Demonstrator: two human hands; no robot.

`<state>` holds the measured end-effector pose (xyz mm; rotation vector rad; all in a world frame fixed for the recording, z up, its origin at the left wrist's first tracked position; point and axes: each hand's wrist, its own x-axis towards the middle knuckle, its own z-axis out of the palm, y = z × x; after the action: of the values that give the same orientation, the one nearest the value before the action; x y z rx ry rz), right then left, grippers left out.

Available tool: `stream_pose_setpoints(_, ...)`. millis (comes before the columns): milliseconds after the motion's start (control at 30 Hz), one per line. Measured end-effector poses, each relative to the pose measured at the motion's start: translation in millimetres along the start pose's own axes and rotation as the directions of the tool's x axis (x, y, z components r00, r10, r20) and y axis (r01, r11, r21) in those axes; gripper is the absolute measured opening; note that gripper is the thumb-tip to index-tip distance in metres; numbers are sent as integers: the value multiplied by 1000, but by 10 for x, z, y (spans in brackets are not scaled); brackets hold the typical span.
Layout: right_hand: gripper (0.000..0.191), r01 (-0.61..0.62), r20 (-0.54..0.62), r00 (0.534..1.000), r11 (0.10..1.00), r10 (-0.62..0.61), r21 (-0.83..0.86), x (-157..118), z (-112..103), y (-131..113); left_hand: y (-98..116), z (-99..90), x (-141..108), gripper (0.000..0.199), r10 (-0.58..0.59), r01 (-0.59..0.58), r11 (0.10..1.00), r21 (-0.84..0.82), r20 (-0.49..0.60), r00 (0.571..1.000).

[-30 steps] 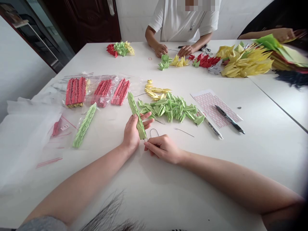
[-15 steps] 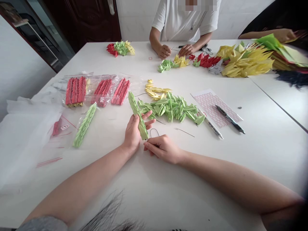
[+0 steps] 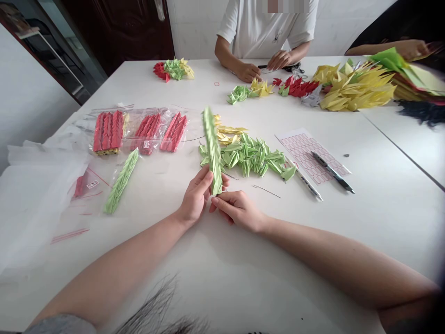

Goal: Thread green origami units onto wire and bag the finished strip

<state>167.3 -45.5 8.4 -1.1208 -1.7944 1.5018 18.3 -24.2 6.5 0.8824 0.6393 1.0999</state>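
Folded-paper piles (image 3: pixel 246 155) on a white table (image 3: pixel 243 273) suggest a craft workroom.

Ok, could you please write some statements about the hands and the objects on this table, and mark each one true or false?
1. The left hand holds a green folded-paper strip. True.
2. The right hand is gripping the black pen. False: its fingers are at the strip's lower end; the pen lies partly on a printed sheet.
3. The red strips lie outside any bag. False: they are in clear plastic bags.
4. The pile of loose green pieces lies beyond the right hand. True.
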Motion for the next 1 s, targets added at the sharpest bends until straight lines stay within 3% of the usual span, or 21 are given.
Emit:
stream_pose_setpoints(233,45,-1,13,1000,999,2,-42,0,11,21,29,-36,42,49,-6,9,998,61,-40,999)
stream_pose_setpoints(467,38,44,27,999,995,-42,-85,-11,30,23,22,-49,71,31,18,-8,994,110,-96,995)
stream_pose_setpoints(700,40,116,-61,991,989,-122,-88,-38,25,23,12,-77,85,45,13,-6,990,142,-42,999)
stream_pose_setpoints(1000,32,155,-56,985,983,-161,-95,-38,29,64,-10,-89,91,36,41,-36,985,170,-25,999)
